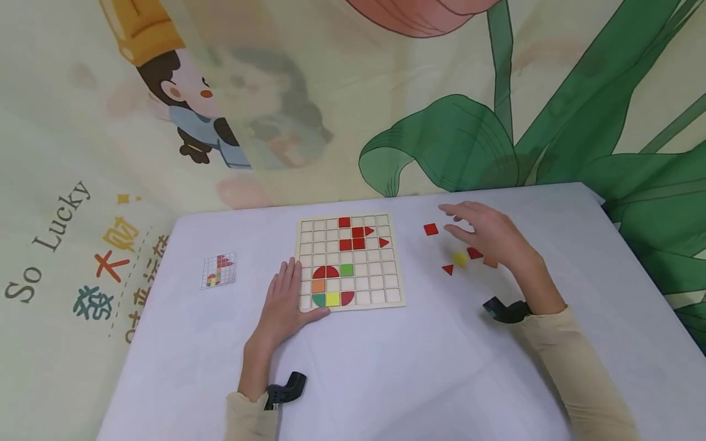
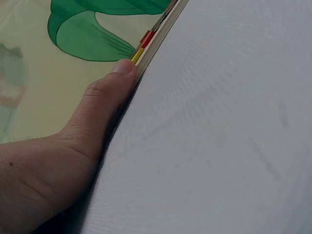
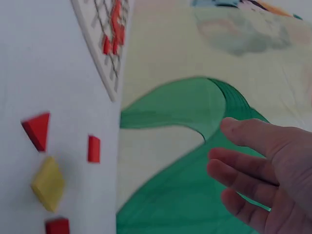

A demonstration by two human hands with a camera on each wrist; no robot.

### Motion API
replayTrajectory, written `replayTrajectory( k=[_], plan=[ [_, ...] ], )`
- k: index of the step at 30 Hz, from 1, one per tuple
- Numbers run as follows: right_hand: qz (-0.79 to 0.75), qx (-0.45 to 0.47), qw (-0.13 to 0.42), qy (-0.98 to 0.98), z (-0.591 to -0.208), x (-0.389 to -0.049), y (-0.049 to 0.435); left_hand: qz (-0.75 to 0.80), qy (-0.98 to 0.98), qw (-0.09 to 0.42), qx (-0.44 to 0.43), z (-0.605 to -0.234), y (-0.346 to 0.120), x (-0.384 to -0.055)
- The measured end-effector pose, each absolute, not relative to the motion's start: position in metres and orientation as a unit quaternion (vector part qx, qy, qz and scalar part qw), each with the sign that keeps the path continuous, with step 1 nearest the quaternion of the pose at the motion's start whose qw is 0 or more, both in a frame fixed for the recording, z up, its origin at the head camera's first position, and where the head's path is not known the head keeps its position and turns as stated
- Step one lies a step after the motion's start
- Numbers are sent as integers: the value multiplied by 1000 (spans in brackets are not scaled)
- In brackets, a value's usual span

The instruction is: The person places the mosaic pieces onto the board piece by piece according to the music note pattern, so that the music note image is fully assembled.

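Note:
A pale wooden grid board (image 1: 377, 282) lies on the table, with red, green, orange and yellow pieces in some of its squares. My left hand (image 1: 284, 306) rests along its left edge, fingers straight, thumb at the lower edge; the left wrist view shows that thumb (image 2: 112, 87) touching the board's side. Over the loose pieces at the right hovers my right hand (image 1: 491, 229), fingers loosely bent and holding nothing. Nearest to it are a red square (image 1: 431, 229), a yellow piece (image 1: 460, 260), a red triangle (image 1: 448, 269), another red piece (image 1: 474, 253) and an orange piece (image 1: 491, 262).
A small pattern card (image 1: 219, 271) with a coloured grid picture lies left of the board. White cloth (image 1: 386, 367) covers the table. Behind the far edge hangs a printed backdrop (image 1: 331, 177) with large green leaves.

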State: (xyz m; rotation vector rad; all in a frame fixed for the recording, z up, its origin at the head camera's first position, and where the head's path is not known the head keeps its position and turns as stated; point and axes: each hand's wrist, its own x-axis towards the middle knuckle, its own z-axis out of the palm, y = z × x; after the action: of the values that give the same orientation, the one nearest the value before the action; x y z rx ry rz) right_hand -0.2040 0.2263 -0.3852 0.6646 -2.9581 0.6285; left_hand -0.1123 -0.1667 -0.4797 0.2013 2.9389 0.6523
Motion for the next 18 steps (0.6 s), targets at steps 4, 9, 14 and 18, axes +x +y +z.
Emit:
replayTrajectory(
  k=[4, 9, 14, 18],
  plan=[
    [210, 174, 26, -962, -375, -208, 244, 216, 972, 52, 71, -479, -170, -113],
    [211, 132, -1, -968, -375, -216, 263, 206, 975, 60, 64, -479, -171, -115],
    [213, 90, -26, -973, -383, -225, 283, 208, 974, 66, 63, -480, -170, -114],
    [206, 69, -45, -975, -391, -230, 300, 212, 973, 66, 62, -481, -169, -114]
  ],
)
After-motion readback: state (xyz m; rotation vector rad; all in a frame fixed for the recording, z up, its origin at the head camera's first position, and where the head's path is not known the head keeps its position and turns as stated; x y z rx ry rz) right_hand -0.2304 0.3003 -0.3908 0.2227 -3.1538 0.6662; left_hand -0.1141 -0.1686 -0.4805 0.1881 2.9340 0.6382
